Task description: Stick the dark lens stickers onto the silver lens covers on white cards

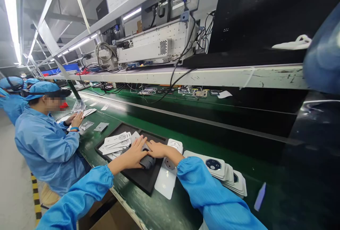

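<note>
Both my hands rest over a black tray on the green bench. My left hand lies with fingers together on a small dark grey ribbed block in the tray. My right hand meets it from the right, fingers stretched flat over the same spot. White flat cards with round marks are piled in the tray's far-left part. One white card with a round hole lies under my right wrist. A stack of similar white cards sits to the right of my right sleeve.
A co-worker in a blue coat and cap sits at my left, hands on small parts. A conveyor strip runs behind the tray. A shelf above carries electronics boxes and cables. A purple strip lies at the right. A cardboard box stands below the bench edge.
</note>
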Demonstrator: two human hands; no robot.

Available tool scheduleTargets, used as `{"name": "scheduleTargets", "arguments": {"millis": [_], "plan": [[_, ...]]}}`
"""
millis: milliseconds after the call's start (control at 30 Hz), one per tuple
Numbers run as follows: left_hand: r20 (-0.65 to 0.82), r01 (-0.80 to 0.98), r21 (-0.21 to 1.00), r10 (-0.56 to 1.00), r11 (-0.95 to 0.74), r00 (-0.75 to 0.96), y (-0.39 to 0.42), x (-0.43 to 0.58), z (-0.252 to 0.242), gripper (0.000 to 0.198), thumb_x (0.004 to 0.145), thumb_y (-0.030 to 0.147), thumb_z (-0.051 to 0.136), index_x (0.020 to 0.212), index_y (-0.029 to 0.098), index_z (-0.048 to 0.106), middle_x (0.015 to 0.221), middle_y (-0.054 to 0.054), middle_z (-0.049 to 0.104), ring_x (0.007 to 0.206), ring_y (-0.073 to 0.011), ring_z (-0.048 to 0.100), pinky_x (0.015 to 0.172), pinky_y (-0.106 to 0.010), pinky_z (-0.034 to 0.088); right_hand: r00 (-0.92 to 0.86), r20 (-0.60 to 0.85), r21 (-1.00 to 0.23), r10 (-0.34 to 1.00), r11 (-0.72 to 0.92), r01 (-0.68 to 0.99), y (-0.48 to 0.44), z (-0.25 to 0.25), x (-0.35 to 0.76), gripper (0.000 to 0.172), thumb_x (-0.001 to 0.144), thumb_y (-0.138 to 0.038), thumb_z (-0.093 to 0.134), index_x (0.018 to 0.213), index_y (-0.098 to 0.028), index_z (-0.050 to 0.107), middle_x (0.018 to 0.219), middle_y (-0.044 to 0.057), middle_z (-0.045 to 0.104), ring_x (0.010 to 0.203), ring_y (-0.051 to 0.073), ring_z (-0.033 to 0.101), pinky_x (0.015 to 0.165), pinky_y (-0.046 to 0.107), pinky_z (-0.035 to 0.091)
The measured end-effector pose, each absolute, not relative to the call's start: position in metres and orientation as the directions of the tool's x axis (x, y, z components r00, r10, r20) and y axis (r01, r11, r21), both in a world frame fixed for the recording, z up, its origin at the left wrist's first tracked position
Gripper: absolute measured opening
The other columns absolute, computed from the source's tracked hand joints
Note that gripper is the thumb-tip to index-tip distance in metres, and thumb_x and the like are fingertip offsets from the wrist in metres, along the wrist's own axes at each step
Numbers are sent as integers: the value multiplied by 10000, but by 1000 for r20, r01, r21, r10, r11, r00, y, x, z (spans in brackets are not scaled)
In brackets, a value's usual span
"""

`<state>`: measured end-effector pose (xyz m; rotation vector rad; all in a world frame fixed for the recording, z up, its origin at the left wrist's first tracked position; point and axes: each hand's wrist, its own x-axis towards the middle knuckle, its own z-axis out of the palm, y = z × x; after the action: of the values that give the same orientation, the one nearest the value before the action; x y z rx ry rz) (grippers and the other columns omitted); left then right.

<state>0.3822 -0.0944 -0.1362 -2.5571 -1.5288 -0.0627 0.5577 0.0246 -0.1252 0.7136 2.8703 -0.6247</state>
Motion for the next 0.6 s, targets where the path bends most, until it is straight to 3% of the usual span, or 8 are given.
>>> {"name": "scheduleTargets", "arguments": {"millis": [133,233,333,433,600], "plan": [[114,893,-101,887,-438,448,-94,384,-140,758,630,353,973,1274,172,617,1631,-285,210,1485,-530,240,1151,-754,189,-872,-269,-453,410,744,490,33,-125,554,685,1023,-448,595,1605,-231,306,1453,162,529,1160,305,636,1009,538,504],[112,892,-85,885,-445,452,-95,383,-143,728,626,320,976,1230,143,610,1642,-298,157,1498,-502,243,1180,-677,260,-864,-275,-514,422,695,503,34,-127,556,746,1025,-455,558,1647,-244,202,1519,184,476,1218,330,621,1043,539,465],[108,879,-67,873,-471,476,-96,381,-144,633,653,311,958,1151,136,609,1642,-282,176,1507,-473,248,1179,-588,348,-848,-249,-575,467,634,518,33,-128,561,757,1035,-453,469,1665,-201,132,1637,206,320,1397,372,484,1129,537,371],[119,867,-53,859,-495,498,-97,381,-142,499,735,292,896,1115,156,602,1599,-242,300,1499,-426,286,1166,-542,387,-841,-197,-647,504,578,498,29,-129,563,699,1046,-517,376,1641,-170,256,1655,151,310,1480,354,378,1175,497,322],[170,880,-55,864,-472,475,-101,387,-137,354,800,268,820,1077,178,619,1469,-216,430,1344,-414,448,1103,-597,403,-838,-136,-740,529,508,441,29,-133,564,540,1064,-521,327,1482,-268,556,1538,38,522,1408,314,486,1173,450,343]]}}
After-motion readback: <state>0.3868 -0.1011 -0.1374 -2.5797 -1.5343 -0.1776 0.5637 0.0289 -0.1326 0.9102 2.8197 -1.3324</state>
